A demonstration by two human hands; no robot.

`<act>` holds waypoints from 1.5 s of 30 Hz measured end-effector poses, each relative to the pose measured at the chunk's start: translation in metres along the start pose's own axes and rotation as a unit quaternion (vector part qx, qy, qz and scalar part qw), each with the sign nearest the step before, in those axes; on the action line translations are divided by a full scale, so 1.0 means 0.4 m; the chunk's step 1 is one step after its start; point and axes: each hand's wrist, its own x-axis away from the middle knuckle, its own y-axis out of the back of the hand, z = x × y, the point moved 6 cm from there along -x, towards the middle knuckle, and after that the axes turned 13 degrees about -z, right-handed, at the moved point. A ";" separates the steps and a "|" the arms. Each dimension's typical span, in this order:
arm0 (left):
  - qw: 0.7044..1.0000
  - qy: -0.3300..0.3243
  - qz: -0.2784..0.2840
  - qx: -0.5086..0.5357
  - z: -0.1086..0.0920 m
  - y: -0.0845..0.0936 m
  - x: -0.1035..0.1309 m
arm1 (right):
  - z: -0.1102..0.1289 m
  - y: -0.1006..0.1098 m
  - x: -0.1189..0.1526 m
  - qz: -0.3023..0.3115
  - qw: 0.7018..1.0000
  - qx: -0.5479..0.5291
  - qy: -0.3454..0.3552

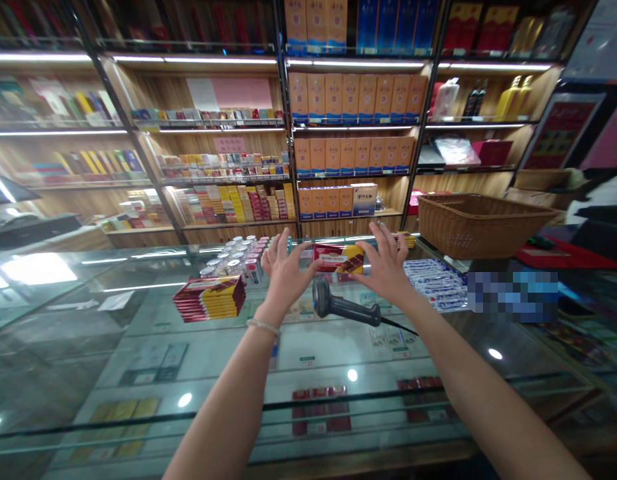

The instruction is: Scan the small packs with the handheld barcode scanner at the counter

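A red and yellow wafer packet (pixel 337 258) is held level between my two hands, above the far part of the glass counter. At its left end are the thumb and fingers of my left hand (pixel 287 269), which has a bracelet at the wrist. My right hand (pixel 384 265) grips the right end, its other fingers raised. Just below the packet lies a black barcode scanner (pixel 346 308) with its cord running right. Left of my left hand stands a stack of similar red and yellow packets (pixel 209 298).
Rows of small bottles (pixel 238 259) stand behind the stack. To the right are blue and white packets (pixel 435 285) and a wicker basket (pixel 483 223). Beneath my arms spreads the glass counter (pixel 228 373), goods inside. Lit shelves (pixel 356 127) with boxes line the back.
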 end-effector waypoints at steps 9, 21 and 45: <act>0.986 -0.136 0.042 -0.089 -0.042 0.011 0.027 | -0.009 -0.004 0.005 0.007 1.000 0.008 0.020; 0.974 -0.190 0.051 -0.110 -0.060 0.064 -0.017 | -0.006 -0.011 0.006 0.011 1.000 -0.023 0.001; 0.951 -0.190 0.170 -0.174 0.281 0.453 0.175 | 0.534 -0.047 0.066 0.178 0.953 -0.181 0.163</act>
